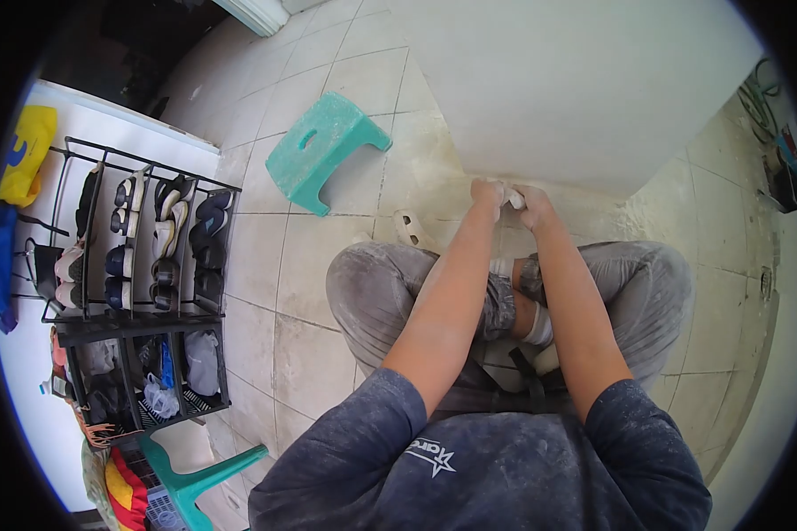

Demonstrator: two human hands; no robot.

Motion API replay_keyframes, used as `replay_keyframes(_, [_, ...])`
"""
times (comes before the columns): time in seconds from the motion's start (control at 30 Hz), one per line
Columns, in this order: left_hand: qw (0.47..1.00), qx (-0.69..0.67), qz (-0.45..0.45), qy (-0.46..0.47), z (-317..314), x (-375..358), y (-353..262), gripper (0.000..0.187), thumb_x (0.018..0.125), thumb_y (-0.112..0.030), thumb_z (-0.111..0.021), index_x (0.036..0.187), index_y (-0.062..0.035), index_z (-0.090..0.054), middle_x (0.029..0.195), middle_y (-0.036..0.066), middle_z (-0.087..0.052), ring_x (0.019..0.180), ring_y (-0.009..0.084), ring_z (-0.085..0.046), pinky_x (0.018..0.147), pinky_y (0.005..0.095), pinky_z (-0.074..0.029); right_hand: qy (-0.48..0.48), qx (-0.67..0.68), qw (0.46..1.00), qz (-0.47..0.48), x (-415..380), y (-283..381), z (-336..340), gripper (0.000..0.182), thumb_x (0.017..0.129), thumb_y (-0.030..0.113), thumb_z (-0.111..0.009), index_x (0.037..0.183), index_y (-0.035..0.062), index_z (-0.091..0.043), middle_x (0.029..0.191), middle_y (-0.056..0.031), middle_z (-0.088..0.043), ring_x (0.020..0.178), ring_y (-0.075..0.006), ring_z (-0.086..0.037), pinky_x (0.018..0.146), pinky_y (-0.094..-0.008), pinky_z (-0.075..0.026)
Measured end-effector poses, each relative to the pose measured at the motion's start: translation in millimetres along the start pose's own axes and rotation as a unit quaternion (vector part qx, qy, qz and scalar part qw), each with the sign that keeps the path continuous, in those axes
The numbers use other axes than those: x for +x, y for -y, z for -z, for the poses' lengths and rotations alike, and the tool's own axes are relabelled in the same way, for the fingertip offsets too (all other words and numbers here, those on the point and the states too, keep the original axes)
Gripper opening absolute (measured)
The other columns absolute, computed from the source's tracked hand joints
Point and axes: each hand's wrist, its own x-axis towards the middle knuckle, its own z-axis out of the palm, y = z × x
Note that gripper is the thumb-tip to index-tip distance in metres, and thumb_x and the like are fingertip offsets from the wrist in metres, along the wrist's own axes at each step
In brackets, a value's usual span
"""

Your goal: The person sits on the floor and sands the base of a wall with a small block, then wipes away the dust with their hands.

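Both hands meet in front of my crossed legs, close to the lower edge of a pale board or wall panel point(584, 88). My left hand point(489, 192) is closed, its fingers wrapped round a small white item point(514, 200) that I cannot identify. Against the same item, on its other side, my right hand point(531, 205) is closed too. White dust covers the fingers of both hands. A white clog point(411, 228) lies on the tiles to the left of my left forearm.
A green stool point(319, 146) stands on the tiled floor at the upper left, and another green stool point(195, 482) is at the lower left. Black racks point(142, 323) hold shoes and bags along the left. Hoses and dark items point(784, 173) lie at the far right.
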Motion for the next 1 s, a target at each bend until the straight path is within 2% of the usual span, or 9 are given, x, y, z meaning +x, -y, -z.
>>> replay_keyframes(0.17, [0.995,-0.076,0.07,0.007,9,-17,0,0.018,0.077,0.002,-0.053,0.093,-0.0015,-0.056,0.087,0.012,-0.058,0.072,0.0228,-0.059,0.056,0.0307,-0.05,0.057,0.095,0.993,-0.032,-9,-4,10,0.013,0.08,0.005,-0.053,0.09,-0.0026,-0.054,0.083,-0.0127,-0.058,0.071,-0.0235,-0.059,0.058,-0.0346,-0.05])
replay_keyframes(0.27, [0.981,-0.142,0.12,0.048,19,-21,-8,0.016,0.078,0.001,-0.053,0.093,-0.0029,-0.058,0.089,0.013,-0.058,0.078,0.0227,-0.059,0.059,0.0312,-0.052,0.11,0.122,0.986,-0.035,-16,-5,5,0.013,0.081,0.007,-0.053,0.09,-0.0022,-0.054,0.083,-0.0133,-0.058,0.071,-0.0238,-0.059,0.059,-0.0342,-0.051])
replay_keyframes(0.37, [0.984,-0.133,0.111,0.046,23,-32,-16,0.014,0.077,-0.001,-0.055,0.091,-0.0016,-0.058,0.088,0.013,-0.058,0.078,0.0218,-0.059,0.057,0.0303,-0.051,0.134,0.114,0.984,-0.041,-28,0,-1,0.013,0.082,0.008,-0.053,0.091,-0.0021,-0.054,0.084,-0.0138,-0.058,0.073,-0.0237,-0.059,0.06,-0.0341,-0.051])
replay_keyframes(0.57, [0.999,-0.019,0.031,-0.014,7,-12,5,0.015,0.072,-0.002,-0.058,0.087,0.0026,-0.058,0.084,0.015,-0.059,0.07,0.025,-0.06,0.058,0.0352,-0.049,0.012,0.077,0.996,-0.031,-14,-4,7,0.015,0.082,0.009,-0.052,0.093,-0.0006,-0.052,0.086,-0.0132,-0.057,0.075,-0.0235,-0.058,0.06,-0.0359,-0.05])
replay_keyframes(0.67, [0.99,0.129,-0.016,-0.05,1,-15,-8,0.014,0.07,-0.004,-0.06,0.082,0.0034,-0.058,0.076,0.014,-0.059,0.066,0.0249,-0.059,0.054,0.0371,-0.048,-0.032,0.095,0.995,-0.002,-3,-2,10,0.016,0.081,0.01,-0.052,0.094,0.0,-0.052,0.086,-0.0122,-0.056,0.074,-0.0233,-0.057,0.059,-0.037,-0.048])
replay_keyframes(0.77, [0.957,0.254,-0.09,-0.106,9,-35,-34,0.024,0.071,-0.008,-0.057,0.089,0.0078,-0.056,0.084,0.021,-0.06,0.076,0.0305,-0.061,0.062,0.0348,-0.048,-0.048,0.106,0.993,0.02,-4,2,4,0.016,0.08,0.009,-0.052,0.093,0.0,-0.053,0.086,-0.012,-0.056,0.074,-0.0231,-0.057,0.059,-0.0373,-0.048])
replay_keyframes(0.87, [0.981,0.185,-0.01,-0.05,3,19,-1,0.025,0.072,-0.009,-0.057,0.09,0.0072,-0.056,0.083,0.019,-0.06,0.073,0.0287,-0.061,0.062,0.035,-0.047,0.003,0.104,0.994,0.019,3,5,-1,0.016,0.081,0.008,-0.05,0.094,-0.0002,-0.053,0.087,-0.0126,-0.056,0.076,-0.0233,-0.056,0.063,-0.0359,-0.048])
replay_keyframes(0.97, [0.999,-0.006,0.042,-0.024,-3,-13,-24,0.024,0.071,-0.004,-0.058,0.092,0.0065,-0.055,0.072,0.013,-0.057,0.059,0.0216,-0.057,0.041,0.0337,-0.041,0.033,0.098,0.995,0.006,10,8,-7,0.016,0.08,0.006,-0.049,0.094,-0.001,-0.053,0.089,-0.0133,-0.056,0.077,-0.0238,-0.056,0.065,-0.0358,-0.049])
replay_keyframes(1.0, [0.999,-0.013,0.022,-0.041,-4,-7,-19,0.025,0.071,-0.003,-0.057,0.094,0.006,-0.054,0.073,0.013,-0.056,0.06,0.0217,-0.057,0.042,0.0338,-0.041,0.035,0.093,0.995,0.002,7,10,-8,0.016,0.08,0.005,-0.049,0.093,-0.0013,-0.053,0.089,-0.0136,-0.056,0.076,-0.0239,-0.056,0.065,-0.0361,-0.049])
